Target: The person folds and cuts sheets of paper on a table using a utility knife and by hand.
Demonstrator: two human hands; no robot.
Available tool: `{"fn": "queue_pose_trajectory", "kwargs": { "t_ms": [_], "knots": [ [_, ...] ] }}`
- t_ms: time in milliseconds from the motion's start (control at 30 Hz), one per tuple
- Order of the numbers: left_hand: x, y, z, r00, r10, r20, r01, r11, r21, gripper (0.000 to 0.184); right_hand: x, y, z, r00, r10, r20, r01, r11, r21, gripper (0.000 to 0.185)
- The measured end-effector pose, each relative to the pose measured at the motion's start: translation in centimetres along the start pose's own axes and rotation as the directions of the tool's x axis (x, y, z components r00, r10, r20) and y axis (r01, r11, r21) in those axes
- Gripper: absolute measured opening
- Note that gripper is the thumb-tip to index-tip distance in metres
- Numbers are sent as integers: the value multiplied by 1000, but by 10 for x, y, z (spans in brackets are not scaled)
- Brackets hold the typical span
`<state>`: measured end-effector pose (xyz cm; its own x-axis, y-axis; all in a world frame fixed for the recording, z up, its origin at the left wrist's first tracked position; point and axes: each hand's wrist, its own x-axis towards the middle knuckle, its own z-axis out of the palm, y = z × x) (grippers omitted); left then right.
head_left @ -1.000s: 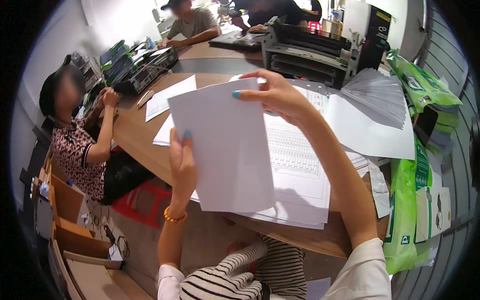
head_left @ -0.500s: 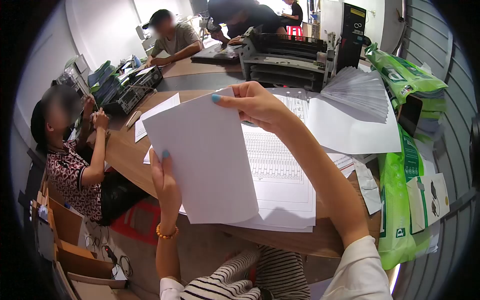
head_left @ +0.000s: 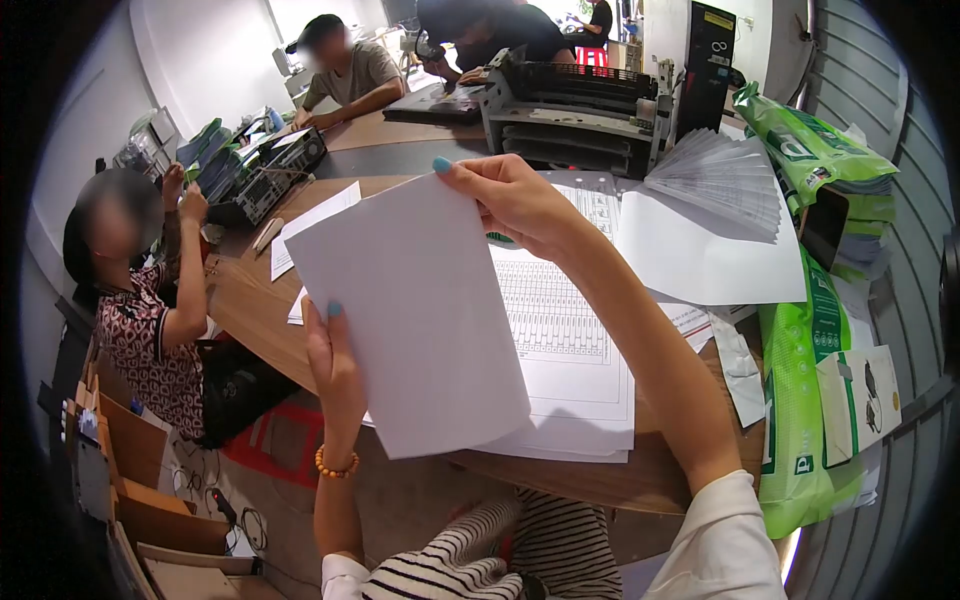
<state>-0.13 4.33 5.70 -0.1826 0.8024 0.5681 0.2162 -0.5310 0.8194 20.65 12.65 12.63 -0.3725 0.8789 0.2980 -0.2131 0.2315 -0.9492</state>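
A white sheet of paper (head_left: 410,320), blank on the side facing me, is held up tilted above the table's front edge; whether it is one sheet or several I cannot tell. My left hand (head_left: 335,365) grips its left edge, thumb on the front and the other fingers behind. At the top right corner, my right hand (head_left: 515,200) pinches the paper between thumb and fingers. Behind and below it lie printed sheets (head_left: 570,400) with a dense table of lines, partly covered by the held paper.
A fanned stack of paper (head_left: 715,185) rests on white sheets at the right. Green paper packs (head_left: 810,400) stand along the right edge. An opened printer frame (head_left: 575,115) sits at the back. A co-worker (head_left: 150,300) sits at the left, others (head_left: 350,80) farther back.
The held paper's lower edge has swung slightly down and to the right. Both hands keep their grip. The co-worker at the left has raised their hands a little.
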Motion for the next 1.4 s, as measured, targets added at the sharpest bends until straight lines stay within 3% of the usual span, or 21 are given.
{"fn": "queue_pose_trajectory", "kwargs": {
  "t_ms": [133, 200, 333, 367, 567, 600, 733, 800, 833, 900, 933, 967, 1033, 1133, 1200, 1267, 1333, 1400],
  "knots": [
    [1, -6, -4, 996, -8, -90, 10, 1000, 22, 25, -2, -2, 1, 998, 21, 51, -17, 997, -78, 41],
    [3, -2, -4, 992, 5, -128, 3, 998, 61, 24, -1, 3, -2, 984, 25, 177, 17, 972, -233, 43],
    [6, -7, -4, 983, 88, -161, -66, 989, 136, 23, 1, 7, -3, 982, 1, 186, 36, 980, -198, 44],
    [6, -5, -8, 995, 41, -94, -32, 995, 94, 23, 1, 7, -4, 984, -7, 178, 43, 980, -196, 44],
    [6, -9, -8, 996, 18, -84, -12, 998, 69, 25, 1, 11, -3, 992, -39, 118, 62, 979, -193, 43],
    [7, -17, -12, 989, 121, -89, -89, 947, 308, 29, 1, 10, -1, 991, -38, 126, 65, 974, -218, 42],
    [12, -83, -55, 948, 255, -190, -125, 849, 513, 47, 4, 18, -5, 960, 5, 280, 60, 973, -225, 33],
    [15, -79, -58, 952, 265, -155, -153, 848, 507, 48, 2, 15, 1, 976, -26, 217, 80, 967, -242, 27],
    [17, -79, -61, 953, 274, -128, -174, 844, 508, 49, 4, 18, 3, 984, -8, 179, 38, 986, -163, 25],
    [15, -76, -63, 955, 281, -93, -201, 846, 494, 50, 9, 25, 4, 978, -106, 181, 124, 988, -94, 22],
    [13, -60, -51, 964, 181, -193, -73, 883, 463, 51, 10, 26, 5, 982, -101, 156, 120, 987, -112, 22],
    [13, -41, -41, 967, 177, -181, -80, 892, 445, 51, 10, 26, 6, 975, -85, 208, 104, 991, -82, 21],
    [13, -13, -22, 938, -168, -304, 189, 981, 40, 52, 9, 27, 3, 965, -72, 253, 90, 994, -60, 20],
    [12, -14, -18, 924, -102, -370, 182, 965, 191, 51, 8, 27, 6, 970, -78, 232, 105, 989, -107, 20],
    [14, -22, -26, 935, -91, -344, 160, 971, 179, 51, 6, 23, 7, 975, -90, 203, 140, 958, -250, 23],
    [13, -24, -29, 943, -78, -323, 138, 977, 165, 51, 5, 23, 7, 967, -50, 248, 109, 967, -229, 22],
    [13, -14, -20, 898, -173, -404, 175, 984, -32, 53, 5, 23, 7, 953, -15, 303, 81, 975, -206, 22],
    [15, -38, -33, 926, -67, -372, 107, 990, 89, 53, 4, 26, 8, 972, -42, 232, 125, 927, -355, 23]
  ]
}}
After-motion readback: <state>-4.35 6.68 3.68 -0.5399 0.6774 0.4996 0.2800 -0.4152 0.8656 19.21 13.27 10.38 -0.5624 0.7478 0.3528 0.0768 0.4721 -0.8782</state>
